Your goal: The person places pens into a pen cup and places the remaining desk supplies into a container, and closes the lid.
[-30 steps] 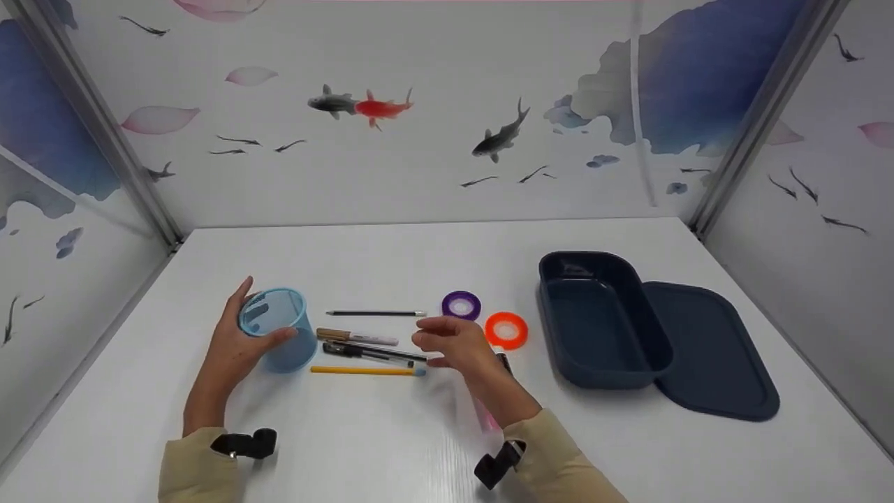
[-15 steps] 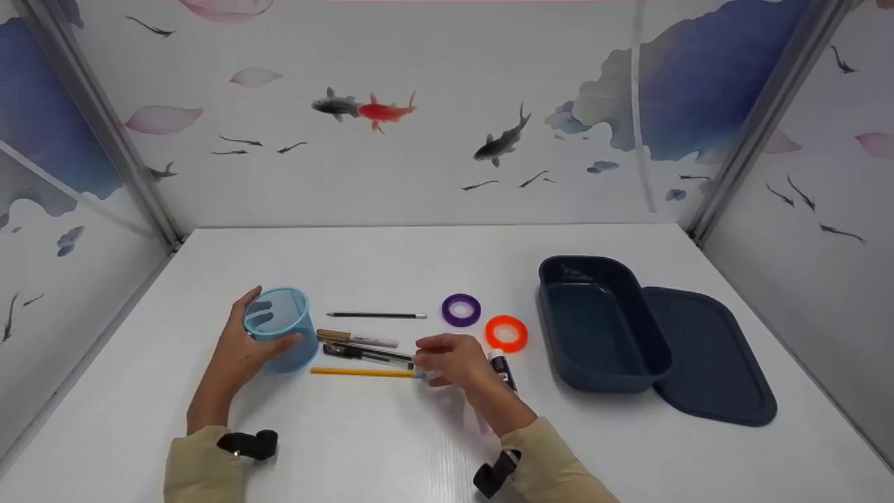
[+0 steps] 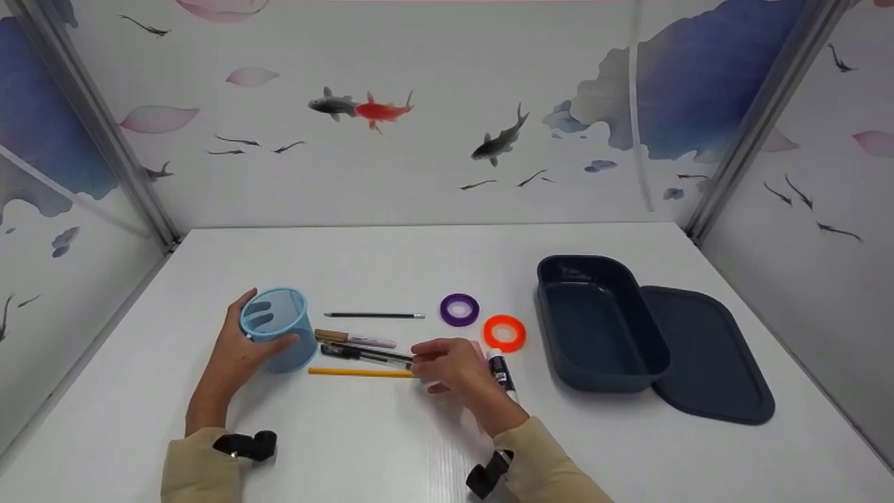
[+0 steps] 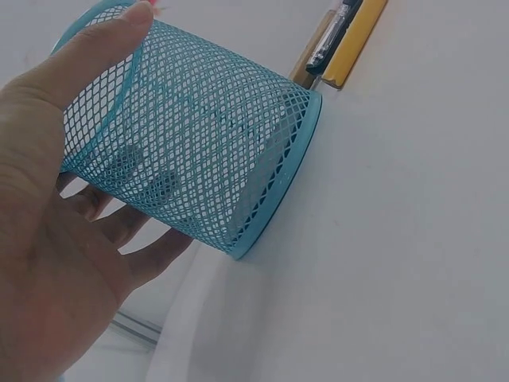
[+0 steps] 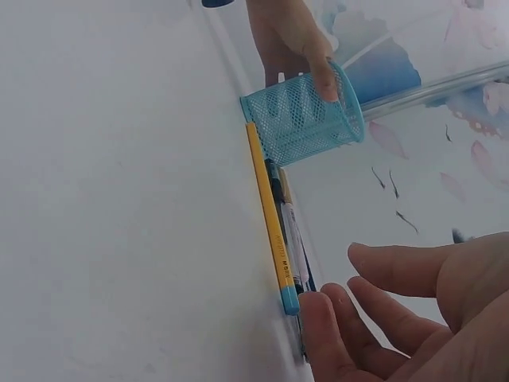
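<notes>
Blue mesh cup (image 3: pixel 297 349), head view: toward the table's (image 3: pixel 349 447) left edge, in the left hand's (image 3: pixel 234 349) curled grip.
Right hand (image 3: pixel 450 367), head view: beside the pens' (image 3: pixel 363 353) right ends.
Cup, left wrist view: between thumb and fingers — pens beyond its base.
Yellow pencil (image 5: pixel 272 215), right wrist view: blue end near right fingertips — thumb and fingers spread.

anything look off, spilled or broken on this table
Nothing looks spilled or broken. Slightly odd: the dark blue rounded-rectangle lid lies off the deep dark blue box, partly hidden behind its side; whether it is tucked underneath, I can't tell.
</notes>
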Demonstrator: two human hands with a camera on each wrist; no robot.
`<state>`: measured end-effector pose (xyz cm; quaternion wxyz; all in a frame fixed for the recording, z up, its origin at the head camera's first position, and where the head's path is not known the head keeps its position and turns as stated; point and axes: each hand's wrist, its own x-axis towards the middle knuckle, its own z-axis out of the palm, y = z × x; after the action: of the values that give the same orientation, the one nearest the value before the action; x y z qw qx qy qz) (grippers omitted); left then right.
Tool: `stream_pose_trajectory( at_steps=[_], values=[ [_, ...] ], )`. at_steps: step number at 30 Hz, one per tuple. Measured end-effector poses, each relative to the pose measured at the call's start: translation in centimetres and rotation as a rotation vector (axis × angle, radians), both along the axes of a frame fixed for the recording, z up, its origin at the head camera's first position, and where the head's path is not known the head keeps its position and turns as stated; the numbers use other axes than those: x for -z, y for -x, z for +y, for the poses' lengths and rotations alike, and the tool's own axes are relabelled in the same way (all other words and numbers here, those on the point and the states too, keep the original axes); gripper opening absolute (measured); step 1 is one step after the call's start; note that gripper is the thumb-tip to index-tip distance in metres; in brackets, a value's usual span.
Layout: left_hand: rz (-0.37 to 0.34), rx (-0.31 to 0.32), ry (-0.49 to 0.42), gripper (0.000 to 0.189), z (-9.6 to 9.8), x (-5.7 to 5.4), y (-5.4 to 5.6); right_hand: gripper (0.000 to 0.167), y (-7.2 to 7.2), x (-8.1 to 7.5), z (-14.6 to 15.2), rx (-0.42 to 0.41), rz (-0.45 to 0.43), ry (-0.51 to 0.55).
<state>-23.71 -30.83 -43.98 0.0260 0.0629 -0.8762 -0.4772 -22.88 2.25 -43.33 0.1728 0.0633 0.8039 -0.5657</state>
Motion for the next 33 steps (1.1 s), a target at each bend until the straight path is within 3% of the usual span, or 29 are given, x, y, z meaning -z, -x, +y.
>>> stream_pose_trajectory(
  at_steps=[13,33],
  values=[
    [-0.004,0.004,0.004,0.115,0.1,-0.1,0.0,0.029,0.0,0.6,-0.1,0.024,0.036,-0.029],
    [0.019,0.025,-0.044,0.115,0.0,0.1,-0.1,0.026,0.2,1.7,-0.4,-0.025,0.124,-0.07]
  ],
)
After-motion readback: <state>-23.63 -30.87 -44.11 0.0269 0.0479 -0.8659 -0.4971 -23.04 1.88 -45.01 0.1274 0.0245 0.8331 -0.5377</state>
